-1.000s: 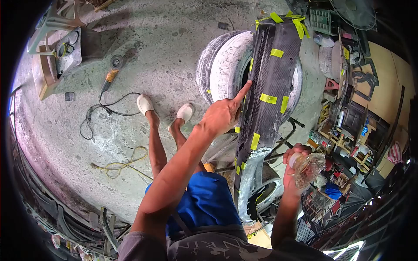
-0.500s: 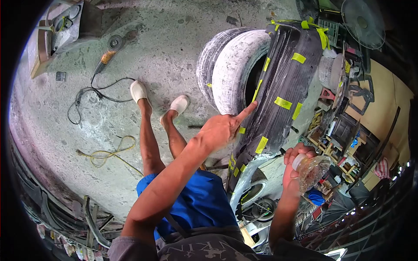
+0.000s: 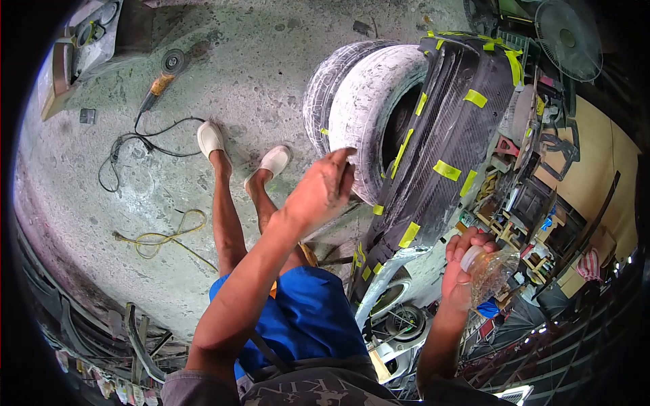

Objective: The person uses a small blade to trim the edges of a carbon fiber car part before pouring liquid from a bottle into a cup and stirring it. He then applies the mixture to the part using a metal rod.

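My left hand (image 3: 318, 193) is in the air just left of a long black carbon-weave panel (image 3: 433, 145), with its fingers loosely bent and apart. Nothing shows in that hand. The panel, which looks like a car body part, carries several strips of yellow tape (image 3: 446, 170). It leans by a whitish, dust-covered tire (image 3: 359, 115) with a second tire (image 3: 321, 91) behind. To the right of the panel's near end, my right hand (image 3: 457, 271) is closed round a clear plastic bottle (image 3: 493, 274) with a white cap. The bottle lies tilted in the grip.
An angle grinder (image 3: 161, 84) with a black cord lies on the concrete floor, near a yellow cord (image 3: 159, 240). Clutter with wood pieces and tools lines the right side, below a fan (image 3: 567, 39). A metal box (image 3: 101, 40) stands at upper left.
My left hand has drawn back from the panel to the left, and its pointing index finger has bent. My right hand keeps the bottle and has hardly moved.
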A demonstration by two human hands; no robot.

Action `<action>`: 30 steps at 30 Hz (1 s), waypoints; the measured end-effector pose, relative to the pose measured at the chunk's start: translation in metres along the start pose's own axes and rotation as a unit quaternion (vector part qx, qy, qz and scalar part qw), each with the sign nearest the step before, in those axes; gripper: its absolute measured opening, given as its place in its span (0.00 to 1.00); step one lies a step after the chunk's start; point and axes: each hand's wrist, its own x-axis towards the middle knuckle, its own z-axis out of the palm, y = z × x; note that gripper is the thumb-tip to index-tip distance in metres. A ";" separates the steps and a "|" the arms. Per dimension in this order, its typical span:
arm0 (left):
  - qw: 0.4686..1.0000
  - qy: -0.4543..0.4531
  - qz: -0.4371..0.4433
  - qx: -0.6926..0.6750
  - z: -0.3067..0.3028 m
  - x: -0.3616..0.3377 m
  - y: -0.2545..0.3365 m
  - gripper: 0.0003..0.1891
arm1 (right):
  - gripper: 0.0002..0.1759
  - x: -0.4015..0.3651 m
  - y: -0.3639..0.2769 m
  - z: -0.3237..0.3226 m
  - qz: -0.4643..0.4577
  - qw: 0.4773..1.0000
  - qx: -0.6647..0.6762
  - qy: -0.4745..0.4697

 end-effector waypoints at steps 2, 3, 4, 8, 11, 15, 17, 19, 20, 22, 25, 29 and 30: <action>1.000 0.009 -0.013 0.014 -0.010 0.005 -0.001 0.11 | 0.23 0.000 0.000 0.000 0.002 1.000 -0.011 0.002; 0.999 0.020 -0.026 0.028 -0.017 0.007 0.001 0.11 | 0.22 0.000 0.000 -0.001 0.003 1.000 -0.021 0.003; 0.997 -0.004 -0.073 0.032 -0.027 0.011 0.009 0.13 | 0.22 0.000 0.000 -0.002 0.003 1.000 -0.021 0.003; 0.989 -0.015 -0.150 -0.015 -0.034 0.014 -0.005 0.16 | 0.27 -0.002 0.002 -0.008 0.010 1.000 -0.008 0.003; 0.991 0.002 -0.130 -0.024 -0.037 0.014 -0.007 0.14 | 0.29 0.001 0.003 -0.007 0.006 1.000 0.002 0.004; 0.997 -0.009 -0.076 0.009 -0.043 0.010 -0.009 0.10 | 0.31 0.004 0.000 0.005 -0.010 1.000 -0.010 0.002; 1.000 -0.022 0.007 0.018 -0.045 0.009 -0.011 0.09 | 0.35 0.000 0.003 0.000 -0.011 1.000 0.008 0.009; 1.000 -0.017 0.005 0.025 -0.044 0.008 -0.012 0.09 | 0.34 0.001 0.004 0.000 -0.012 1.000 0.002 -0.008; 0.999 -0.012 0.000 0.032 -0.045 0.007 -0.012 0.10 | 0.34 0.001 0.004 0.001 -0.015 1.000 0.003 -0.008; 0.998 -0.011 -0.029 0.047 -0.046 0.005 -0.008 0.10 | 0.35 0.002 0.004 0.002 -0.027 0.999 -0.010 -0.020; 0.997 -0.011 -0.055 0.048 -0.048 0.005 -0.007 0.10 | 0.33 0.001 -0.001 0.005 0.012 0.999 -0.034 -0.030; 0.998 -0.021 -0.019 0.048 -0.052 0.004 -0.012 0.09 | 0.33 -0.001 -0.001 0.006 0.004 0.999 -0.038 -0.021; 0.999 -0.032 -0.024 0.036 -0.053 0.004 -0.012 0.09 | 0.33 -0.002 0.000 0.006 0.002 0.999 -0.037 -0.020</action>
